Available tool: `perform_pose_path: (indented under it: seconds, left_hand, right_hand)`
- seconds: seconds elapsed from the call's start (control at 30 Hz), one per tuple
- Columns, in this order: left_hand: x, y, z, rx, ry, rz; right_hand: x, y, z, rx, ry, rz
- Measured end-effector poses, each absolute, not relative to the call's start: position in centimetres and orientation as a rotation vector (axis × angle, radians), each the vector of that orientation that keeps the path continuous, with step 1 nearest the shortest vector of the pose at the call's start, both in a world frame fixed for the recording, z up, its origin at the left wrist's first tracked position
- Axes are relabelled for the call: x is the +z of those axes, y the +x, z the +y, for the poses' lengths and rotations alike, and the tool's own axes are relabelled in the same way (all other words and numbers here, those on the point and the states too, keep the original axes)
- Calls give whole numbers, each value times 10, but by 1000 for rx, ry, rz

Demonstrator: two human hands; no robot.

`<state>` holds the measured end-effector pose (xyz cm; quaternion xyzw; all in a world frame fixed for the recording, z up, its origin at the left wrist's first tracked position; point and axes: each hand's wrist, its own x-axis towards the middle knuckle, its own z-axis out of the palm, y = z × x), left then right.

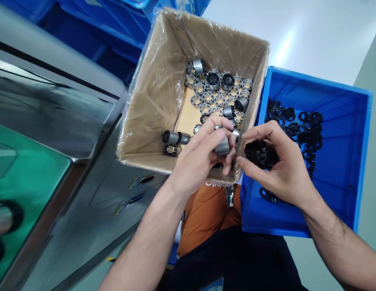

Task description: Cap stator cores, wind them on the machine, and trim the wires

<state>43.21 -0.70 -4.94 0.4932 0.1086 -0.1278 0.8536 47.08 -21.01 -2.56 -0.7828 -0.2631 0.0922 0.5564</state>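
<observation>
My left hand (203, 151) is closed around a grey metal ring part (222, 146), held over the near right corner of a cardboard box (154, 81) lined with clear plastic. My right hand (275, 165) grips a black plastic part (260, 153) between thumb and fingers, above the left edge of the blue bin (333, 210). In the box stand many silver toothed rings (208, 97), with several black-ended cylinders (176, 137) lying or standing among them. Loose black plastic parts (309, 133) lie in the blue bin.
A metal machine with a green surface (30, 190) stands to the left. Blue crates (115, 24) are stacked behind the box. A white surface (297, 36) extends at the back right. The wearer's orange and dark clothing (206, 214) shows below.
</observation>
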Motion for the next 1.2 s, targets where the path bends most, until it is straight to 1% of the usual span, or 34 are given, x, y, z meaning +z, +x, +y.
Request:
perform_pose_path:
  seconds: [0.07,0.2,0.3,0.43,0.53,0.7,0.9,1.07,1.2]
  left_hand:
    - [-50,435,-7,-253,1007,235]
    - [-51,436,-6,-170,1020,197]
    - [-53,433,-5,-191,1044,113]
    - [-59,430,-5,-208,1055,29]
    - [-61,432,-4,-148,1038,72]
    - [-59,428,-10,-220,1019,122]
    - [-66,414,-20,-71,1269,76]
    - [-68,410,-19,-66,1301,51]
    - [-65,411,-17,-56,1304,106]
  right_hand:
    - [-26,469,-210,227,-1841,-586]
    - [-27,468,-211,132,-1873,-552]
    - [-25,469,-213,66,-1958,-613]
    - [-24,468,-214,98,-1974,-583]
    - [-24,467,-214,118,-1908,-573]
    - [-20,468,-212,79,-1902,-599]
    - [-21,465,-209,127,-1929,-531]
    - [-25,466,-207,66,-1861,-566]
    - [-23,466,-206,146,-1935,-534]
